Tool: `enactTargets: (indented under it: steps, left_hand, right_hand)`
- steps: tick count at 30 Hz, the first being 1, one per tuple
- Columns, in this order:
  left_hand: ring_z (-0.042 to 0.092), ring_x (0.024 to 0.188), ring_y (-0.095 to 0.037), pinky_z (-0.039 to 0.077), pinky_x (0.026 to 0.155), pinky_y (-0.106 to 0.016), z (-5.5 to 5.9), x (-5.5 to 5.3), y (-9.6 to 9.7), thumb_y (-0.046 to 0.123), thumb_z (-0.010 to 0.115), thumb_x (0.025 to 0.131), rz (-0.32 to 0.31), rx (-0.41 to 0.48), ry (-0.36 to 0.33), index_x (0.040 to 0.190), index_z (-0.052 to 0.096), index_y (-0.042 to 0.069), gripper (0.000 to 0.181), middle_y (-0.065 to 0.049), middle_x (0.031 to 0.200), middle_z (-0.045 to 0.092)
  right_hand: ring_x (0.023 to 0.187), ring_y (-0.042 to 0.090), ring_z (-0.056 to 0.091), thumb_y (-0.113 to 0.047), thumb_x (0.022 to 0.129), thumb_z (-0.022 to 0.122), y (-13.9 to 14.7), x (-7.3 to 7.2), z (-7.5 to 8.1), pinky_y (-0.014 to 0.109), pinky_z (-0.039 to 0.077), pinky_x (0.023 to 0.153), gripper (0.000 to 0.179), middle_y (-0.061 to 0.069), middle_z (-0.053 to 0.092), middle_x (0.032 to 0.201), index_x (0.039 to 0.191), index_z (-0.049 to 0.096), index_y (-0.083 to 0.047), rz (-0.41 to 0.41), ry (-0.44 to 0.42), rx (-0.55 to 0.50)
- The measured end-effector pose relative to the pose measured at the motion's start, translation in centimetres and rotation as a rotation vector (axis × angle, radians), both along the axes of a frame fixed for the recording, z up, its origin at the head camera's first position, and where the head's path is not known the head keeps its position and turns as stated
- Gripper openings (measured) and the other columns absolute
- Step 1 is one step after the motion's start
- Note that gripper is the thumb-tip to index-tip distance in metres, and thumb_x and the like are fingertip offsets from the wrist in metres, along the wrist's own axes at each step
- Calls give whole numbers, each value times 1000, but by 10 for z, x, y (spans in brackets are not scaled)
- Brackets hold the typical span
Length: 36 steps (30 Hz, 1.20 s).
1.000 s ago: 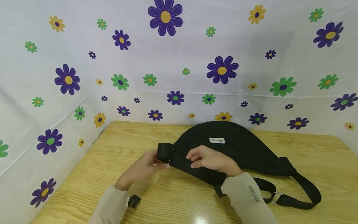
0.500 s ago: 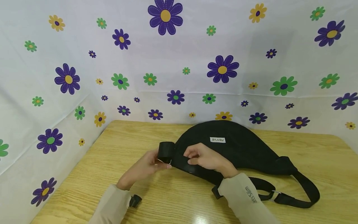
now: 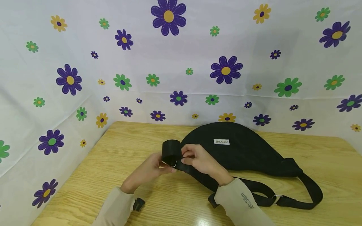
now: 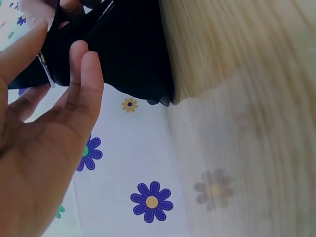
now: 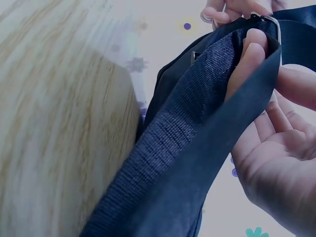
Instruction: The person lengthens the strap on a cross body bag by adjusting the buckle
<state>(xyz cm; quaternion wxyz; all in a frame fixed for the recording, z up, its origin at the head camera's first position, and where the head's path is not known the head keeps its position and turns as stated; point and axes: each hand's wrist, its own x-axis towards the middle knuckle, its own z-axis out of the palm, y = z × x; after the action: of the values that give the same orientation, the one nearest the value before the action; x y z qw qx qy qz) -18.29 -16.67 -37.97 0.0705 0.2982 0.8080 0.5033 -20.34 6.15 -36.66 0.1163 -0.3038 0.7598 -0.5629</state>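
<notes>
A black waist bag [image 3: 240, 153] with a white label [image 3: 221, 142] lies across the table. My left hand [image 3: 151, 169] grips its left end at a silver metal buckle [image 4: 46, 70], thumb on one side and fingers on the other. A loop of black strap [image 3: 171, 150] stands up above those fingers. My right hand [image 3: 203, 161] pinches the strap just right of the buckle. In the right wrist view, two layers of webbing [image 5: 163, 153] run from there, and some right fingers [image 5: 249, 61] sit between the layers.
The rest of the strap [image 3: 312, 188] curves around at the right, with a silver slider [image 3: 277, 199] on it. Beneath is a wooden table [image 3: 124, 138]. Flower-printed cloth [image 3: 158, 56] stands behind and to the left.
My right hand has moved left along the strap, up to the buckle. My left hand has shifted slightly right and raised the strap loop a little.
</notes>
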Motion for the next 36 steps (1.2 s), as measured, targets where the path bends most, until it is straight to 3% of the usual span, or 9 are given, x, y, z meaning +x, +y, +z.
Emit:
enactTargets:
  steps: [3,6,11,15,19,21,29,36]
  left_hand:
    - [62,90,-19,55,85,-32,0,0,0,-2,74,91,12,-3,9,126,58,-2,39,-7,103,66]
    - [63,89,-19,55,83,-31,-1,0,-1,-4,73,91,25,-3,20,131,57,-2,44,-8,103,65]
    - [65,90,-19,55,82,-30,-2,0,-1,-2,70,94,45,6,26,134,59,-3,42,-15,117,66]
    - [65,88,-17,55,80,-30,-2,-1,0,0,71,94,46,2,38,136,58,-6,44,-15,118,67]
    - [64,84,-14,55,80,-30,-1,-3,1,0,71,94,53,-13,57,135,58,-9,44,-13,113,68]
    - [64,84,-13,55,80,-30,-1,-3,1,0,70,94,65,-25,69,135,58,-9,44,-13,114,68]
    - [65,83,-14,55,76,-28,-2,-1,0,-2,69,95,87,-12,80,132,57,-15,41,-20,115,68]
    - [67,84,-15,55,74,-26,-2,1,2,-2,69,94,114,-20,66,131,56,-18,42,-23,117,68]
  right_hand:
    - [65,13,59,12,93,57,0,0,0,24,46,65,15,10,69,82,107,60,11,1,-50,-35]
    - [77,18,69,14,93,56,0,0,-1,28,54,77,27,19,74,96,119,59,13,4,-108,-64]
    - [81,25,71,14,93,57,1,-1,-2,34,55,83,36,22,72,100,129,53,15,15,-142,-82]
    - [79,26,69,11,92,63,1,0,-2,33,55,77,32,15,70,101,123,56,15,73,-144,-104]
    - [70,25,62,9,92,67,-1,-1,-1,31,53,67,18,9,66,88,109,62,13,192,-64,-141]
    - [64,24,59,7,92,68,-4,-1,0,31,51,62,12,7,63,80,103,65,11,215,-11,-141]
    - [57,18,58,-5,92,75,-11,8,1,29,49,58,15,0,60,73,101,67,4,56,26,-25]
    - [56,18,57,-8,91,76,-14,13,1,29,48,56,21,1,60,69,105,67,5,2,22,-6]
